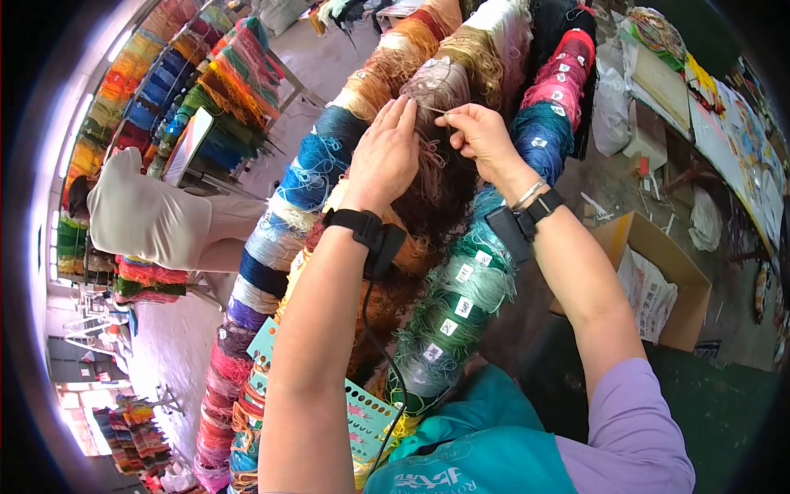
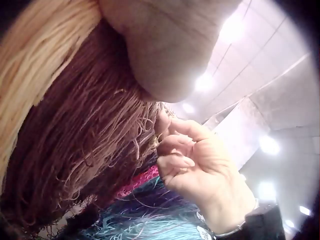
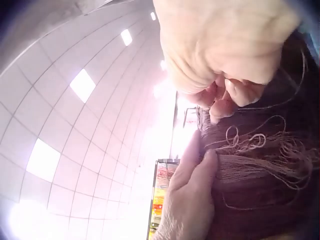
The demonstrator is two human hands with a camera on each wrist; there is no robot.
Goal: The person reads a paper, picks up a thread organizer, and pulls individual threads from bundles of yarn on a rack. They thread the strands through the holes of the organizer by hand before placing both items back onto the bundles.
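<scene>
Brownish-mauve yarn (image 1: 436, 86) hangs in a thick bundle on the middle rack in the head view. My left hand (image 1: 385, 156) lies flat on its left side, fingers straight and together. Just to the right, my right hand (image 1: 485, 142) pinches a thin strand between thumb and forefinger, other fingers curled. In the left wrist view the right hand (image 2: 200, 160) is beside the brown strands (image 2: 100, 110). Loose curly strands (image 3: 250, 142) hang below the right hand (image 3: 225, 55) in the right wrist view, with the left hand (image 3: 190, 195) against the yarn.
Labelled teal and green skeins (image 1: 465, 284) run along the right rack, blue ones (image 1: 317, 156) along the left. A colour card (image 1: 370, 420) lies near my body. An open cardboard box (image 1: 687, 288) stands at right; a bent-over person (image 1: 148, 210) is at left.
</scene>
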